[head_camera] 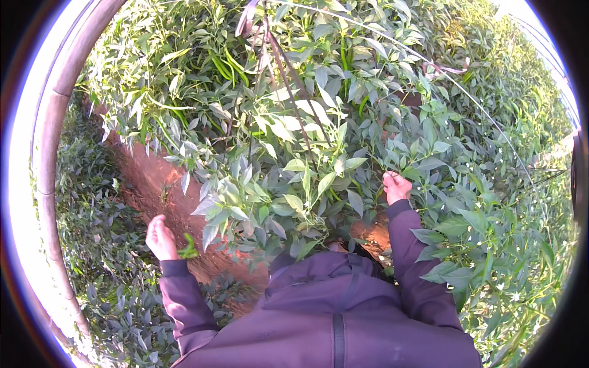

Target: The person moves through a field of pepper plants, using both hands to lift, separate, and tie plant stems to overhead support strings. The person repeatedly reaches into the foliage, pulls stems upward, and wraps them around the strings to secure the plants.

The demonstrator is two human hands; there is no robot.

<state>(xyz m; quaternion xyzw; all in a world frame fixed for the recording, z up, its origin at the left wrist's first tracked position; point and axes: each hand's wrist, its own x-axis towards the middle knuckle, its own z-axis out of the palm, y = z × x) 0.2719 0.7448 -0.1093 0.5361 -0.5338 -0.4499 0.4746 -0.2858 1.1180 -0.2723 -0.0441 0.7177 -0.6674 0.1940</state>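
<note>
On the left, above the red soil path, my left hand (161, 237) is raised with its fingers curled; green chili peppers (188, 248) show beside its wrist, and whether the fingers grip them is hard to tell. My right hand (396, 186) reaches into the leaves of a pepper plant (414, 161), fingertips pinched together at a stem or leaf too small to make out. Between the hands stands a leafy pepper plant (299, 202) with a white flower. Farther off, long green chili peppers (223, 66) hang among the foliage.
A red soil path (156, 179) runs diagonally at the left. A thick curved pole (48, 184) stands along the left edge. Dark strings (294, 92) hang down into the middle plants, and a thin pale curved rod (478, 103) arches over the plants at the right.
</note>
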